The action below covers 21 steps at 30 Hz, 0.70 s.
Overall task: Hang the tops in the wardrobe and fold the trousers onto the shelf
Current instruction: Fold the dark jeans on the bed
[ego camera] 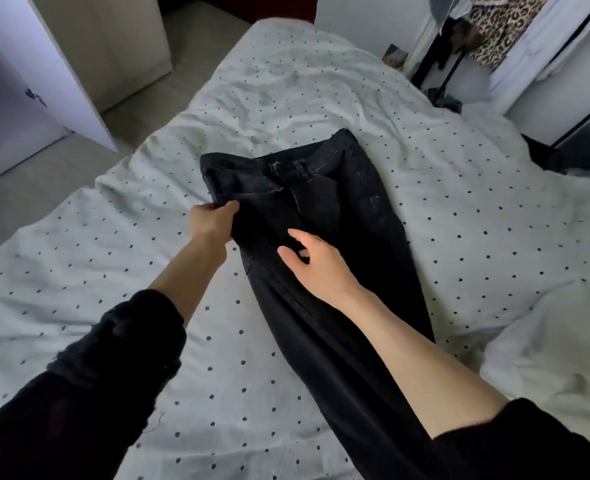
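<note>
Dark sleeves (79, 393) are pushed up; black trousers (321, 237) are laid unfolded on the dotted bed (286, 81), their left edge pinched by the left hand (212, 220), the right hand (316, 261) spread loosely open on them; folding barely begun, shelving outstanding.

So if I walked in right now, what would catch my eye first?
Most likely the dark trousers, laid lengthwise down the middle of the white dotted bed cover. Then the two hands on them: the left hand pinches the fabric at the left edge near the waist, while the right hand hovers open over the upper leg. A leopard-print garment hangs at far top right.
</note>
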Each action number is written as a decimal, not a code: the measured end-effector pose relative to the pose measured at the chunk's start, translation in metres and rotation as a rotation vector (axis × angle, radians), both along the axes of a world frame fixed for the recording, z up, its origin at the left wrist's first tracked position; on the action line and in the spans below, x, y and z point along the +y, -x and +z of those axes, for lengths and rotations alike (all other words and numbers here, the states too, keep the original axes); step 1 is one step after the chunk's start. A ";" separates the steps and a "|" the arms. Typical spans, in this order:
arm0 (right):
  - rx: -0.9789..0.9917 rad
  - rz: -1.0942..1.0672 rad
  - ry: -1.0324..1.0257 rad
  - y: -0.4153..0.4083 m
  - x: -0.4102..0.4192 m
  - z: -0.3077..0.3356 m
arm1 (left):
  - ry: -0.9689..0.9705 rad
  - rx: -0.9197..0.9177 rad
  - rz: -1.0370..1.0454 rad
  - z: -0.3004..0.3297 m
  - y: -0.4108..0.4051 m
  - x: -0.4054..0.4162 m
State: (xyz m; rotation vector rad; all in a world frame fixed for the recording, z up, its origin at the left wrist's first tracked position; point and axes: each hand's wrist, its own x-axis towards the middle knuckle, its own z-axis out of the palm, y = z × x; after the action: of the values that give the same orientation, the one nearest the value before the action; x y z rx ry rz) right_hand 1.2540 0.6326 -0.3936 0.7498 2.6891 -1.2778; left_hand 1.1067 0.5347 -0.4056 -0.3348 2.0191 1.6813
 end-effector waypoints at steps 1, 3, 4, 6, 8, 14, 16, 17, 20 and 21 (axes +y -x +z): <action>0.027 -0.067 0.108 0.002 0.007 0.002 | 0.018 0.075 -0.006 0.010 0.001 0.009; 0.112 -0.271 0.365 0.002 0.026 0.012 | 0.026 0.275 -0.059 0.036 -0.001 0.035; 0.158 -0.380 0.482 0.001 0.038 0.018 | 0.031 0.369 -0.106 0.049 -0.004 0.051; 0.224 -0.528 0.576 -0.005 0.067 0.027 | 0.068 0.524 -0.210 0.069 -0.011 0.093; 0.249 -0.598 0.544 -0.014 0.096 0.034 | 0.149 0.628 -0.384 0.079 -0.018 0.141; -0.034 -0.521 0.249 -0.048 0.143 0.004 | 0.291 0.677 -0.763 0.052 -0.026 0.179; -0.114 -0.492 0.206 -0.057 0.148 -0.014 | 0.408 0.664 -0.559 0.025 -0.014 0.157; -0.152 -0.487 0.186 -0.061 0.149 -0.024 | 0.469 0.580 -0.466 0.010 -0.008 0.143; -0.256 -0.500 0.028 -0.066 0.150 -0.048 | 0.449 0.216 -0.384 -0.015 -0.003 0.118; -0.286 -0.502 -0.041 -0.066 0.148 -0.054 | 0.402 0.147 -0.436 -0.019 -0.005 0.118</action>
State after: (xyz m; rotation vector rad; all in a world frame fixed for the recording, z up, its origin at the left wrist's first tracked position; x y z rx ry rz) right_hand 1.3203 0.7809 -0.4473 1.5529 2.3818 -1.0820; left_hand 1.1121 0.6529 -0.4249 0.1018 2.3267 1.0611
